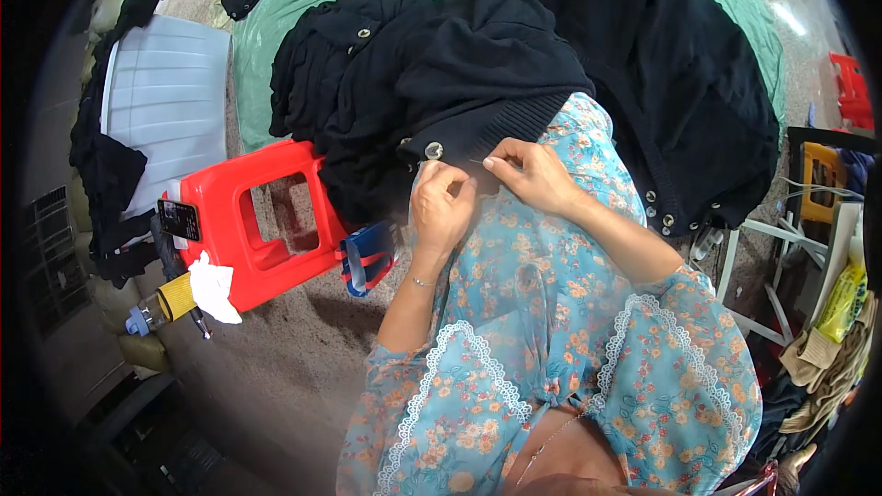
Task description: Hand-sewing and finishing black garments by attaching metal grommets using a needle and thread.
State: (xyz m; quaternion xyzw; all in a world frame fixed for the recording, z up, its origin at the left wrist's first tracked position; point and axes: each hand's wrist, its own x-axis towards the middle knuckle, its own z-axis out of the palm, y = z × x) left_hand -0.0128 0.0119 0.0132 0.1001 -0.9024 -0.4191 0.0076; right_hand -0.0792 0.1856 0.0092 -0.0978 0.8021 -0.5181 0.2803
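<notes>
the black knit garment (pixel 487 55) drapes over the floral dress (pixel 514 262), its bunched folds hard to follow. the left hand (pixel 444 209) and right hand (pixel 544 182) curl near a button (pixel 434 151); whether their fingers grip anything, i cannot tell.

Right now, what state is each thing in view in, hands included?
Left-hand grip: curled; whether fully closed, unclear
Right-hand grip: pinched; anything held too fine to tell
Black cardigan: rumpled, draped over lap
Second black garment: rumpled
Phone: screen lit
White tissue: crumpled
Bottle: blue cap on
Green sheet: spread, partly covered
</notes>
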